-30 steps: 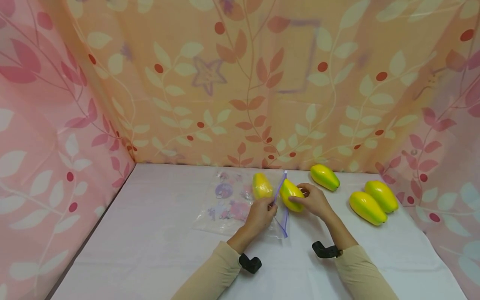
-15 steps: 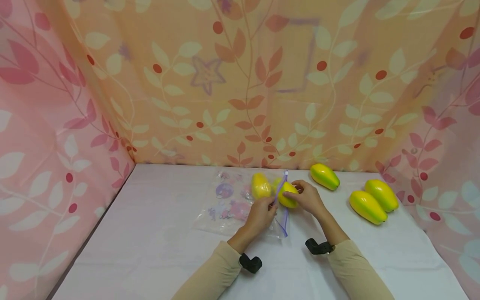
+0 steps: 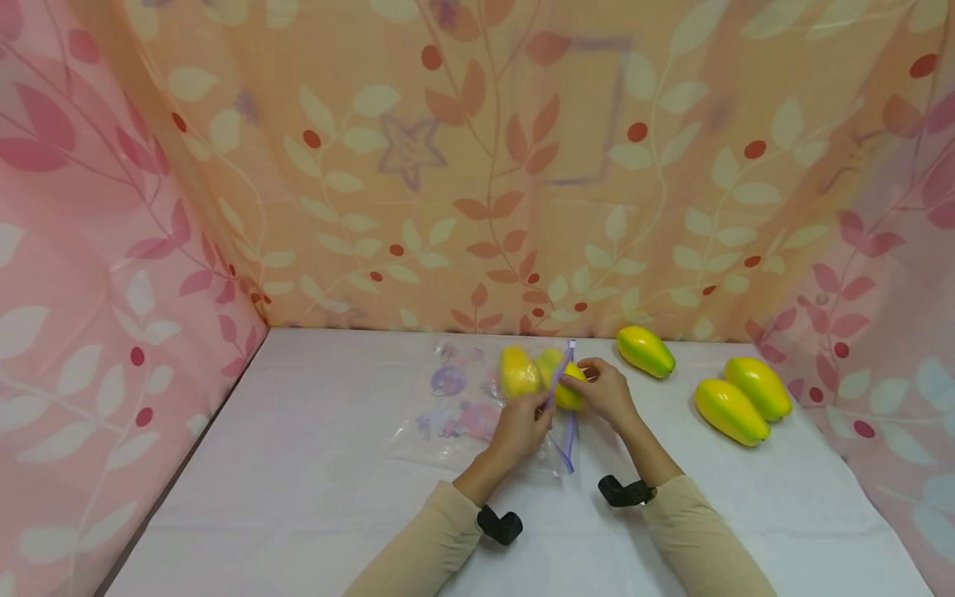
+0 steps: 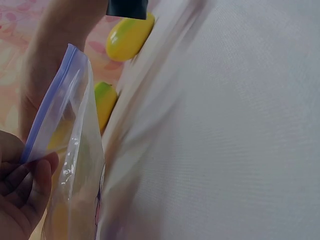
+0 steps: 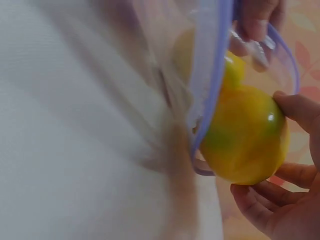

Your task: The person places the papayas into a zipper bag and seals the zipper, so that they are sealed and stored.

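The fruit [image 5: 245, 135] lies partway inside the bag [image 3: 477, 419], just left of your right hand [image 3: 608, 394] — long axis slanting away from it. That hand grips its outer end; your left hand [image 3: 522, 427] pinches the purple rim [image 4: 46, 102].

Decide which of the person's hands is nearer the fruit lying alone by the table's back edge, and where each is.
Right: the right hand, gripping another fruit, is left and in front of the lone fruit; the left hand, pinching the bag, is farther left.
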A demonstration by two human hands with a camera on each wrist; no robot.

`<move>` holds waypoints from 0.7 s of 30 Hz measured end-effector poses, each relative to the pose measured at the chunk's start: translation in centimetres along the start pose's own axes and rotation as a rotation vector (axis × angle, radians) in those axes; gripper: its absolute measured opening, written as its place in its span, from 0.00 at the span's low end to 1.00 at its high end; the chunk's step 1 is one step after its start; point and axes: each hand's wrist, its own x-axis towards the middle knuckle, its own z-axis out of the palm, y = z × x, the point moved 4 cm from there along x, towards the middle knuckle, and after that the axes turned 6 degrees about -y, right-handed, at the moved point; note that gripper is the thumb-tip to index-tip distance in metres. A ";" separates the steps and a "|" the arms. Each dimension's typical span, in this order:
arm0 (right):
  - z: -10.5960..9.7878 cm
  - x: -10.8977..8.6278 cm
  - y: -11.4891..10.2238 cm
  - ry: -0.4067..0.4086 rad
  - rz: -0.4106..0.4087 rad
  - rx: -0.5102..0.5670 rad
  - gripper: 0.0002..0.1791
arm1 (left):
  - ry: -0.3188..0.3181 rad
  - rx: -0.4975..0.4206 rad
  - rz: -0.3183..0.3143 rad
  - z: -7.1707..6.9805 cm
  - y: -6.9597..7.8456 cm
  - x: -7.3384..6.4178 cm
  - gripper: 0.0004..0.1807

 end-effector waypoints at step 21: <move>2.3 -0.2 -0.5 -0.130 -0.073 0.317 0.35 | 0.028 -0.034 0.027 0.0 -0.3 0.0 0.10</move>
